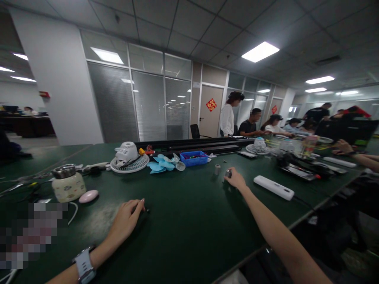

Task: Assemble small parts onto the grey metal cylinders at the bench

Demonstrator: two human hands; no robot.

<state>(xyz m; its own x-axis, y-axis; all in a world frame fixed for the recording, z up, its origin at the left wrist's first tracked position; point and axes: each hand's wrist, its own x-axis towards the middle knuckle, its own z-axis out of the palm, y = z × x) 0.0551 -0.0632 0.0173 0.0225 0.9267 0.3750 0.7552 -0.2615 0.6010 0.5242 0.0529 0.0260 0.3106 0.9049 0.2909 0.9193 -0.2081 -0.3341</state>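
My right hand (237, 179) reaches out over the green tabletop (183, 221), its fingers closed round a small metal cylinder (228, 173). A similar metal cylinder (217, 169) stands upright on the table just left of that hand. My left hand (128, 216) rests low over the table with its fingers drawn together. Right by its fingertips is a tiny dark piece (147, 210), too small to name. Whether those fingers grip anything is hidden from this angle.
Behind lie a white fan part (127, 154), light-blue fan blades (162, 163) and a blue bin (194, 158). A cream jar (68, 185) and pink mouse (89, 196) sit left. To the right lies a white power strip (274, 187); co-workers sit beyond.
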